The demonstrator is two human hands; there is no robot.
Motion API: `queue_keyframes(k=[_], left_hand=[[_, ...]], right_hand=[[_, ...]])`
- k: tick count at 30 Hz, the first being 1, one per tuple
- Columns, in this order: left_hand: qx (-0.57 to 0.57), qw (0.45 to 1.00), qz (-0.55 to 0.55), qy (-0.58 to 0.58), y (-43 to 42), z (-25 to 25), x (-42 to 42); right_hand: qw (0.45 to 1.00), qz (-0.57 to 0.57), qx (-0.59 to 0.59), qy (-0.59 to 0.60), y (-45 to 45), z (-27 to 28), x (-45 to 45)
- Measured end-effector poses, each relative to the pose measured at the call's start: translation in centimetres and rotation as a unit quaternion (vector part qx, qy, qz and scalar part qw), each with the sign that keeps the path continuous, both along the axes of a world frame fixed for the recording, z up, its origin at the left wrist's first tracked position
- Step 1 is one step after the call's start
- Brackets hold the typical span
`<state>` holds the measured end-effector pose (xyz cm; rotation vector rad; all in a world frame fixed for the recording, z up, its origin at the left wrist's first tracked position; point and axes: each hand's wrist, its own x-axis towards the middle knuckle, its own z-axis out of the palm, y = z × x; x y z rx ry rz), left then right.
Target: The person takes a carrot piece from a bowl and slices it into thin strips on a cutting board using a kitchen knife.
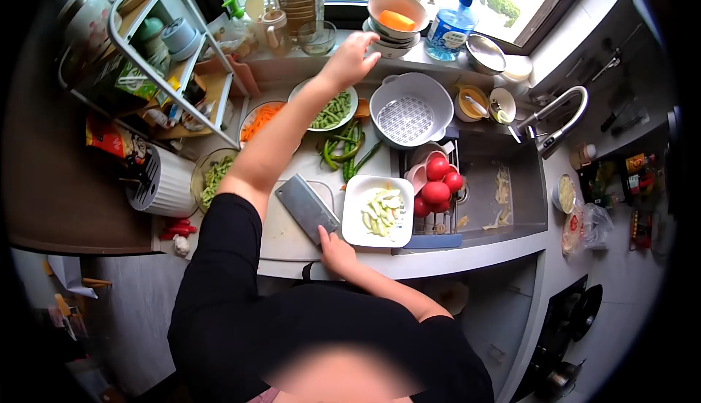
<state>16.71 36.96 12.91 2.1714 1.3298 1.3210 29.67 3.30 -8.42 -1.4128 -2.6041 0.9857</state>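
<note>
My left hand (355,60) reaches across the counter to the stacked bowls by the window. Its thumb and fingers are apart, with nothing visible between them. Just beyond it, a carrot piece (396,21) lies in the top bowl (400,3). My right hand (337,252) is closed at the near end of a cleaver (307,207), a fingertip against the blade; the handle is mostly hidden. The cleaver lies flat over the white cutting board (281,239). Right of it, a white square dish (353,222) holds pale green slices (382,212).
Green peppers (343,147), cut green beans (334,113) and shredded carrot (261,123) lie behind the board. A grey colander (412,131) stands near red tomatoes (436,192) beside the sink (515,213). A soap bottle (450,29) and a shelf rack (157,56) flank the counter.
</note>
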Motion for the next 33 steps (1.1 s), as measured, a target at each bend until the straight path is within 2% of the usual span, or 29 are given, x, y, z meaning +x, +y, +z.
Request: queue_keyframes(k=[1, 2, 4, 6, 8, 10, 11, 12, 13, 15, 16, 18, 20, 22, 24, 26, 28, 30, 32, 33], left_hand=[[0.095, 0.991, -0.002, 0.095, 4.2, 0.3, 0.2], [0.117, 0.979, 0.021, 0.165, 7.0, 1.3, 1.0], [0.094, 0.968, 0.045, 0.228, 10.9, 2.7, 2.2], [-0.023, 0.933, 0.084, 0.349, 13.4, 3.8, 4.1], [-0.072, 0.874, 0.077, 0.474, 16.6, 3.1, 5.7], [-0.091, 0.857, 0.063, 0.503, 17.1, 3.2, 7.0], [-0.112, 0.828, 0.054, 0.547, 17.8, 3.2, 7.3], [-0.148, 0.821, 0.050, 0.549, 17.4, 3.6, 7.8], [-0.192, 0.829, 0.046, 0.524, 18.7, 2.6, 7.9], [-0.246, 0.854, 0.032, 0.457, 22.4, 0.5, 7.5], [-0.163, 0.848, 0.023, 0.503, 19.3, 2.4, 7.6], [-0.055, 0.914, 0.040, 0.401, 19.6, 3.0, 6.5], [0.035, 0.953, 0.039, 0.300, 19.7, 5.3, 4.1], [0.032, 0.980, 0.032, 0.196, 16.8, 9.0, 2.1], [-0.012, 0.998, -0.009, 0.058, 6.5, 14.7, 1.2], [0.016, 0.999, 0.004, 0.052, -1.4, 16.5, -0.8], [0.030, 0.990, 0.012, 0.134, -8.1, 15.7, -4.0], [0.074, 0.990, 0.003, 0.124, -15.7, 12.8, -6.4], [-0.030, 0.994, 0.059, 0.082, -22.9, 8.8, -8.6], [-0.128, 0.989, 0.074, 0.018, -26.2, 5.7, -10.0]], right_hand=[[1.000, 0.006, 0.004, -0.005, 0.1, -0.4, -0.2], [1.000, 0.019, 0.007, -0.013, 0.2, -0.7, 0.0], [0.999, 0.029, 0.027, 0.016, 0.1, -0.9, 0.1], [0.999, 0.030, 0.012, 0.025, 0.3, -0.8, 0.3], [0.998, 0.045, 0.004, 0.051, 0.9, 0.0, 0.8], [0.998, 0.026, 0.001, 0.065, 0.7, -0.9, 0.8], [0.995, 0.024, -0.024, 0.090, 1.1, -1.2, 0.8], [0.992, 0.016, -0.056, 0.110, 1.0, -1.0, 1.1], [0.987, -0.015, -0.040, 0.155, 0.7, -1.0, 1.2], [0.993, 0.004, -0.046, 0.108, 0.8, -1.0, 1.4], [0.995, 0.013, -0.048, 0.086, 0.9, -1.0, 1.2], [0.997, 0.025, -0.038, 0.068, 1.4, -0.7, 0.8], [0.997, 0.027, -0.026, 0.070, 1.3, -0.3, 0.9], [0.998, 0.039, -0.014, 0.050, 1.1, -0.9, 0.5], [0.998, 0.047, -0.026, 0.013, 1.1, -0.8, 0.1], [0.998, 0.049, -0.033, 0.004, 1.4, 0.2, -0.1], [0.998, 0.043, -0.042, -0.021, 1.3, 1.3, -0.3], [0.996, 0.042, -0.052, -0.057, 0.7, 0.4, -0.5], [0.996, 0.028, -0.053, -0.070, 1.0, 0.8, -0.8], [0.995, 0.016, -0.061, -0.074, 0.7, 0.9, -0.7]])
